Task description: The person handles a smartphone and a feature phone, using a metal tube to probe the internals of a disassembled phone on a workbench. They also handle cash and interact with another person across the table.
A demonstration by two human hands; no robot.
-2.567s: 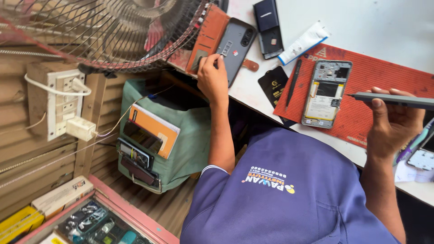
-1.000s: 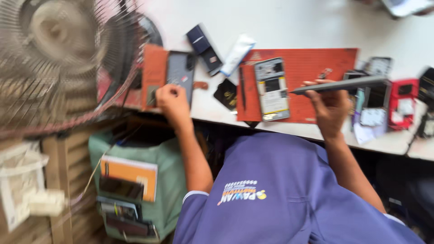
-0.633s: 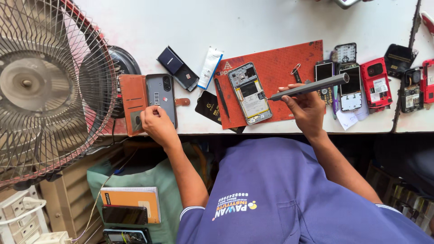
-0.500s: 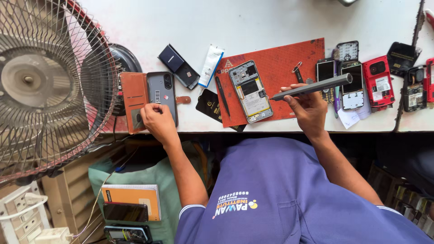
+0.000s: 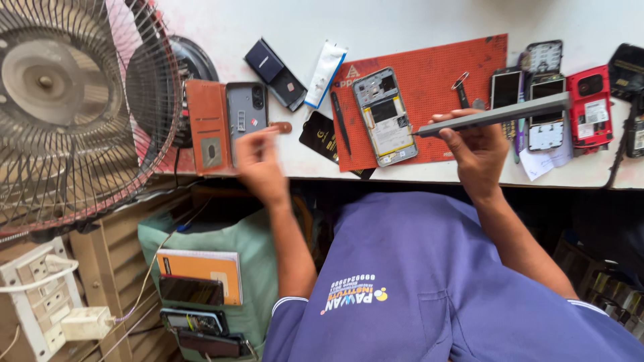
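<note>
Down at the fingertips first: our right hand [image 5: 476, 151] had its fingers curled tight round a grey pen-shaped driver [image 5: 496, 114]. We held it level above the table's front edge, its tip pointing left toward the opened phone [image 5: 384, 115] but not touching it. That phone lay back-off on the red mat [image 5: 436, 67], slightly tilted, with a slim black pry tool [image 5: 340, 123] just beside it on the mat's left edge.

Our left hand [image 5: 258, 164] was blurred. As far as we could tell, its fingers were loosely spread and held nothing. The tips were just below the grey phone [image 5: 247, 114] in the brown flip case [image 5: 208, 124], near the case's small clasp, though we could not tell whether they touched.

We judged that we were between grips, with the driver ready and the opened phone waiting. Work on that phone would call for tipping the driver's point down onto it, with the free hand across to steady the frame.

Further out lay a white tube [image 5: 325, 65] and a dark little box [image 5: 275, 67]. A row of stripped handsets [image 5: 547, 100] sat right of the mat, and a table fan [image 5: 67, 107] stood at far left.
</note>
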